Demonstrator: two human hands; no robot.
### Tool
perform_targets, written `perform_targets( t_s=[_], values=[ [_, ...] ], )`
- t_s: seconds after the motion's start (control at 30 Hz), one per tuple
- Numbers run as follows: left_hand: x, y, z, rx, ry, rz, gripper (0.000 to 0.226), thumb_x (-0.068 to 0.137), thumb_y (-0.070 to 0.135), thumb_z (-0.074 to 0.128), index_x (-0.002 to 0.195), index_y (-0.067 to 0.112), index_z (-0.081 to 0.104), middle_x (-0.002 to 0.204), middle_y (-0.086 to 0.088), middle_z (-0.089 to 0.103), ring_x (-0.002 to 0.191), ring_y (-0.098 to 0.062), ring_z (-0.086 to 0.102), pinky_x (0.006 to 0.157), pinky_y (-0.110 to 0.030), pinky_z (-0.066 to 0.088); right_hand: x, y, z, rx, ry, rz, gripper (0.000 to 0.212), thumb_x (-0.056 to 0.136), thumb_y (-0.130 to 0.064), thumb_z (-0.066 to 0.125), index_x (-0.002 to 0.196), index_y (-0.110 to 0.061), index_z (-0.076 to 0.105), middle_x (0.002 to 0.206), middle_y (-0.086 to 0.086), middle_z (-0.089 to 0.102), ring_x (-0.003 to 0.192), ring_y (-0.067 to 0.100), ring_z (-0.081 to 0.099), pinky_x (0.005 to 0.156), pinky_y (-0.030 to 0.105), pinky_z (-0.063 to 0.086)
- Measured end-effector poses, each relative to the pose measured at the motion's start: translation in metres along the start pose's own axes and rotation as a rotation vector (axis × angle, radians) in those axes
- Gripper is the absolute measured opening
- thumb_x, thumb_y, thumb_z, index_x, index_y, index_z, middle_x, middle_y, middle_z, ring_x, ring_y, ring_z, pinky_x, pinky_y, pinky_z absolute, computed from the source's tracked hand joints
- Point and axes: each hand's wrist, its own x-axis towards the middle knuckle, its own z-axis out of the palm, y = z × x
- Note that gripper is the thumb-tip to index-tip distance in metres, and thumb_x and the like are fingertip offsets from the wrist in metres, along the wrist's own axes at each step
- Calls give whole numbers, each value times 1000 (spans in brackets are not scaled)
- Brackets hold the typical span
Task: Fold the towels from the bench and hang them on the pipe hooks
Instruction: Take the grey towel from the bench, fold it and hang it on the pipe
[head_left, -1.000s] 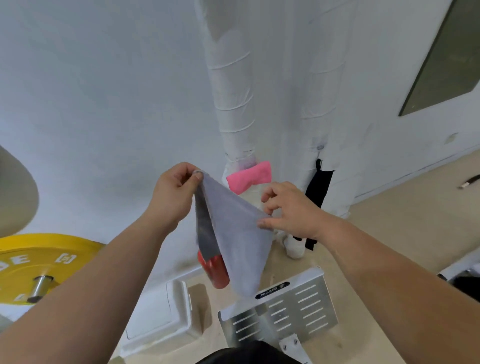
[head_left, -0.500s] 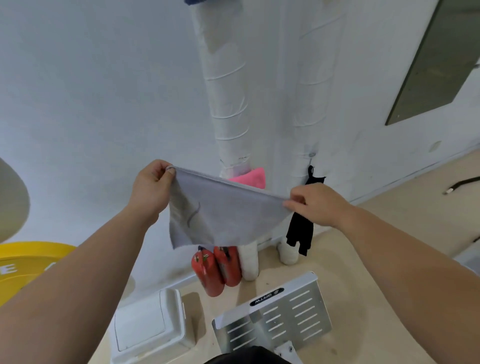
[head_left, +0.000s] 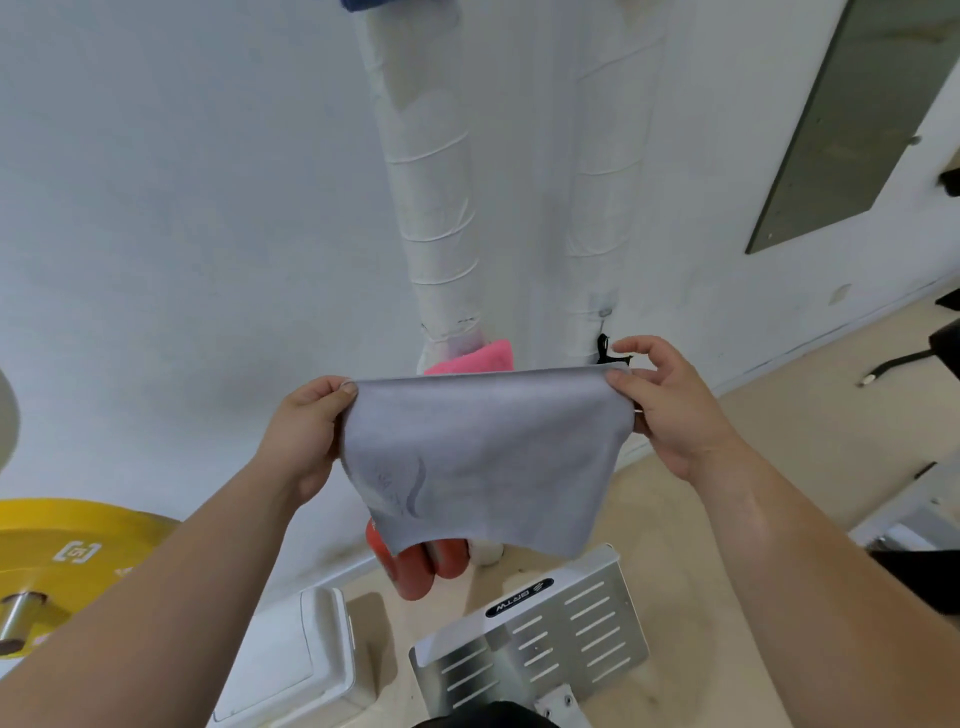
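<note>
1. We are pinching the grey towel by its top corners, left hand and right hand both curled on cloth; its long edge is running left to right.
2. Below it, the metal plate is showing an upside-down label, seemingly "BRTW".
3. Beyond, the pipes are standing straight ahead, a pink towel hanging there.

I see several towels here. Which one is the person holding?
The grey towel, its top corners pinched by the left hand and right hand. The pink towel and black cloth hang by the pipes behind.
</note>
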Motion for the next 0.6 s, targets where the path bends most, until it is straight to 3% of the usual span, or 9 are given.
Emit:
perform_targets(
  t_s=[0.13,0.23,0.3,0.37,0.47,0.53,0.6],
  values=[
    [-9,-10,9,-98,49,-105,20,100,13,52,82,12,61,76,-10,62,68,-26,56,62,-35,46,-11,10,16,104,183,-44,20,94,-4,55,91,-21,64,78,15,52,68,23,42,56,32,38],
    [-24,-9,21,-100,62,-97,14,96,11,52,89,8,64,81,-13,64,71,-28,59,63,-37,49,-23,8,29,-63,223,-88,29,89,0,49,79,-14,71,73,19,55,65,24,49,59,38,44],
    [-38,-5,29,-52,37,-75,15,96,11,52,85,10,62,74,-9,60,65,-26,55,58,-33,46,-35,3,41,-125,162,-92,35,91,2,46,81,-15,75,77,17,65,65,22,59,57,33,51],
    [-52,-2,39,-21,-6,-60,20,98,12,53,80,13,60,71,-8,55,63,-23,51,57,-31,42,-46,2,54,-197,37,-117,35,93,2,48,87,-21,74,79,1,71,67,15,66,59,23,53],
    [-70,0,55,19,-91,-20,21,100,12,55,81,11,61,76,-14,52,67,-26,48,57,-33,38,-57,9,74,-437,-152,-243,27,89,-6,65,90,-33,69,68,-22,63,64,1,60,66,15,46],
    [-80,-2,63,57,-161,18,22,101,12,57,81,7,64,72,-15,51,65,-28,45,50,-30,36,-60,14,84,-494,-212,-326,23,86,-7,71,87,-30,70,75,-22,62,70,-1,59,70,12,41],
    [-89,-3,68,72,-230,35,24,100,12,59,79,8,68,68,-15,53,60,-27,43,45,-27,34,-62,16,91,-522,-267,-402,18,85,-10,74,87,-27,72,90,-19,55,90,1,57,80,11,39]
  ],
)
